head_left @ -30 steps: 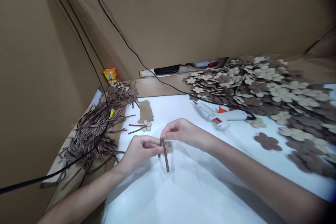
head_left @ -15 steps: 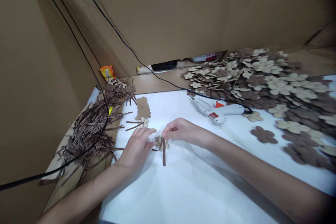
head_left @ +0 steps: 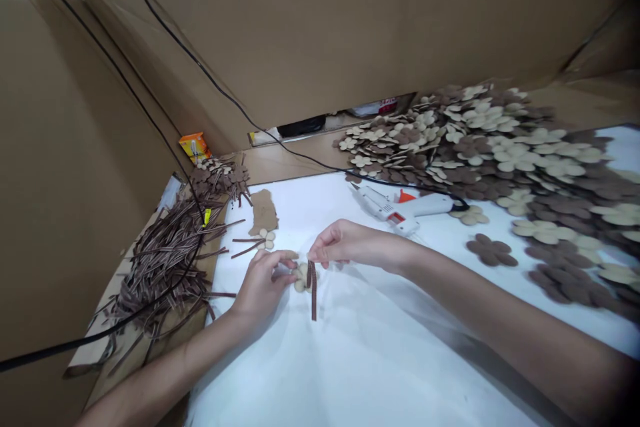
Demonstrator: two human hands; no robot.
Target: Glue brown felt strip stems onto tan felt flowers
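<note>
My right hand (head_left: 336,243) pinches a folded brown strip (head_left: 313,293) at its top. The strip's two ends hang down, one longer than the other. Behind it lies a small beige flower cutout (head_left: 301,279), partly covered by the strip and fingers. My left hand (head_left: 265,280) has its thumb and fingertips closed on the left edge of that flower. Just beyond the left hand, another beige flower (head_left: 267,238) with two brown strip tails rests on the white tabletop (head_left: 260,373).
A white glue gun (head_left: 400,207) lies behind my right hand. Brown and beige flower cutouts (head_left: 500,147) are heaped at the right. Brown strips (head_left: 165,253) pile up at the left, beneath a black cable (head_left: 195,253). A cardboard scrap (head_left: 264,211) and an orange box (head_left: 195,147) are farther back.
The strip's shorter end has swung from the left to hang beside the longer one. My left fingers have moved off the strip to the flower's edge. The whole view has shifted slightly.
</note>
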